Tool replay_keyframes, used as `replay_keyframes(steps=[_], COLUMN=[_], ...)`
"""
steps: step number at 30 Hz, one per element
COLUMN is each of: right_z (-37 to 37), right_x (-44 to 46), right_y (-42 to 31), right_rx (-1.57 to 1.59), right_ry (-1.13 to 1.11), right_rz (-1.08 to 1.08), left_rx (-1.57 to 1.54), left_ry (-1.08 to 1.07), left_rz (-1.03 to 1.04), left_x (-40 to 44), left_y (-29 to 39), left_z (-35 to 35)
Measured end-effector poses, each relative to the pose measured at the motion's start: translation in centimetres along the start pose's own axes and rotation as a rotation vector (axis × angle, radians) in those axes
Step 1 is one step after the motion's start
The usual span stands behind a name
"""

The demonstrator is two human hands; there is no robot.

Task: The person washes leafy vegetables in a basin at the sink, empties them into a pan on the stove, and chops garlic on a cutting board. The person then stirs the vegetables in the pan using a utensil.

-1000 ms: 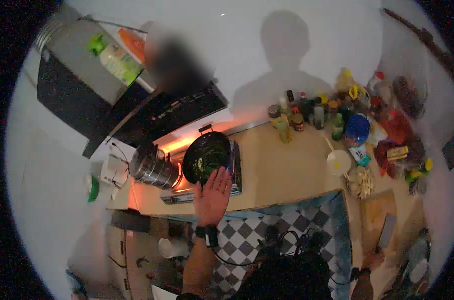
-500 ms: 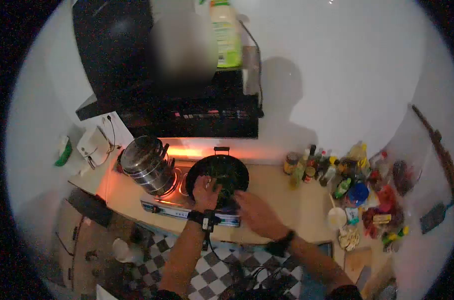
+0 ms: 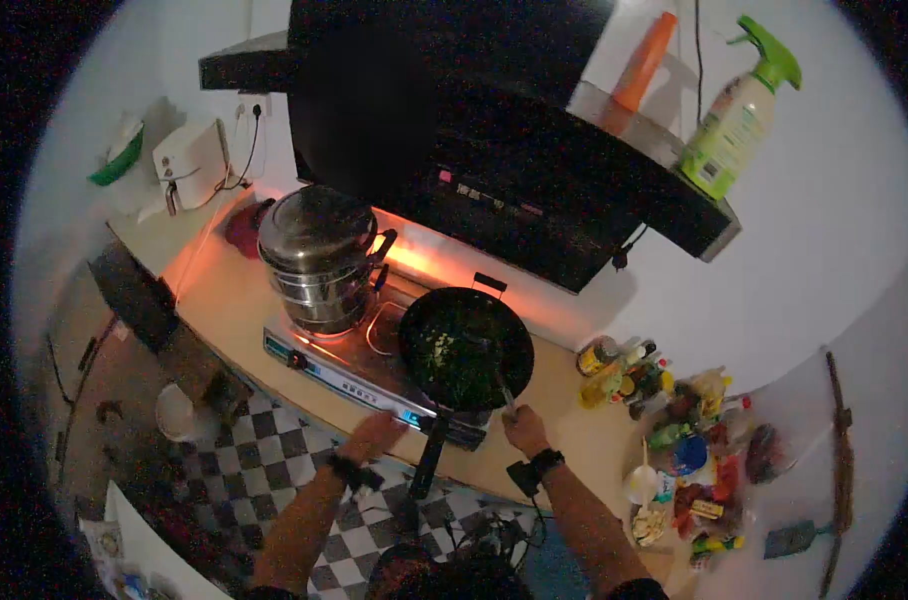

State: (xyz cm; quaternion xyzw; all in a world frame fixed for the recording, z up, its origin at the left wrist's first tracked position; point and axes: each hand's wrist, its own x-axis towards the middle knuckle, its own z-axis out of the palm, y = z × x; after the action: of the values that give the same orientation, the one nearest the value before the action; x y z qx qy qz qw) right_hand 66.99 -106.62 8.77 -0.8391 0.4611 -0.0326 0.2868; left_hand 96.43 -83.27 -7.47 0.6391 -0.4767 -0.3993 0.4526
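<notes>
My right hand (image 3: 526, 432) is closed around the handle of what looks like a spatula (image 3: 506, 388), beside the wok's near right rim. The spatula's far end is hard to make out among the greens. The black wok (image 3: 523, 372) sits on the right burner, its long handle (image 3: 429, 460) pointing toward me. Dark chopped greens (image 3: 469, 375) fill its bottom, with pale yellowish bits (image 3: 440, 350) on the left. My left hand (image 3: 376, 436) reaches toward the lit control panel (image 3: 346, 384) along the cooktop's front, fingers stretched out and slightly blurred; contact is unclear.
A lidded steel steamer pot (image 3: 324, 285) stands on the left burner above an orange glow. A black range hood (image 3: 514, 190) overhangs the stove, with a spray bottle (image 3: 734, 130) on it. Bottles (image 3: 604, 385) and food packages crowd the right counter. A white appliance (image 3: 189, 165) stands far left.
Both hands were over the wok; my left has moved down to the stove front, and my right now grips the spatula. Pale bits now show on the greens. The view has turned.
</notes>
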Motion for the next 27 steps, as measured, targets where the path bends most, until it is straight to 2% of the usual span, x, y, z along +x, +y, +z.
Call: replay_keyframes(steps=[1,2,3,5,6,9,11,12,14,15,17,18,20,21,22,24,27], right_z=[-2.3,-4.4,-6.0,-9.1,-10.3,-9.5,-5.1,-5.5,-6.8,-7.3,-8.4,-8.3,-6.3,-4.9,-3.4,-3.1,-6.1], right_x=[0.6,0.4,0.2,-0.7,-1.2,-1.7,1.9,1.5,0.2,0.2,0.7,1.5,5.5,6.3,6.9,7.0,5.8], right_y=[-1.7,-2.9,-2.6,-2.9,-3.9,-7.3,-5.7,-5.8,-6.8,-5.5,-2.1,-0.8,0.8,0.9,-0.5,-0.5,0.7], right_rx=[-0.139,-0.273,-0.282,-0.404,-0.45,-0.388,-0.403,-0.407,-0.407,-0.409,-0.626,-0.698,-0.585,-0.569,-0.545,-0.511,-0.501], right_ry=[0.023,0.045,0.042,0.138,0.168,0.033,0.036,0.03,-0.228,-0.241,-0.142,-0.11,0.11,0.098,0.161,0.211,0.097], right_rz=[-0.056,-0.113,-0.121,-0.375,-0.467,-0.438,-0.691,-0.697,-0.488,-0.499,-0.675,-0.746,-0.483,-0.489,-0.68,-0.871,-1.063], left_rx=[0.054,0.22,-0.068,-0.348,-0.425,-0.435,-0.33,-0.263,-0.026,-0.032,-0.3,-0.313,-0.067,-0.058,-0.069,-0.086,-0.144], left_ry=[-0.136,-0.276,-0.252,-0.178,-0.147,-0.068,0.004,0.05,0.197,0.21,0.146,0.177,0.207,0.212,0.233,0.256,0.276], left_rz=[0.021,0.279,-0.063,-0.245,-0.275,-0.264,-0.187,-0.128,-0.256,-0.266,-0.481,-0.493,-0.39,-0.408,-0.448,-0.501,-0.526], left_x=[-1.6,-1.3,-4.6,-6.2,-6.7,-6.2,-5.3,-4.9,-5.0,-5.4,-7.0,-7.0,-7.0,-7.1,-7.0,-6.7,-7.1], left_y=[-2.5,-10.7,-2.2,4.5,6.4,9.7,10.2,10.1,11.9,13.2,18.5,18.0,17.0,17.0,18.0,19.2,21.7], left_z=[2.6,7.2,6.2,6.9,7.3,8.5,9.7,10.4,10.5,10.1,8.3,8.9,9.0,9.3,9.2,9.3,8.7])
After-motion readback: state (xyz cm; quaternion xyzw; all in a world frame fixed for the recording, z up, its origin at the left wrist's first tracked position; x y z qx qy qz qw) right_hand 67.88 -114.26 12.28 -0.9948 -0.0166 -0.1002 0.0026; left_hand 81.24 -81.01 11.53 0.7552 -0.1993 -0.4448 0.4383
